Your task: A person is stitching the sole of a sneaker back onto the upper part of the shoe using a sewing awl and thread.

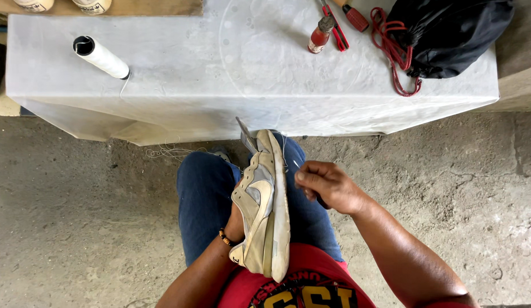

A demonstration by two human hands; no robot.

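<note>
Open floor at both sides, clutter at the bench's far corners

The concrete floor [77, 217] lies bare left and right of the knees; the bench [180, 74] has open middle surface, with a thread spool [101, 57] far left and screwdrivers [334, 25], red cord [394, 51] and black bag [448, 34] crowding far right.

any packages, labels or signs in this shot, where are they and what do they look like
Two round containers: top left edge on brown board, pale labels, mostly cut off.
Small bottle: top centre of the white table, red, pale band at its base.
Shoe: on the lap, beige; small dark mark at heel.
No signs or screens.
</note>
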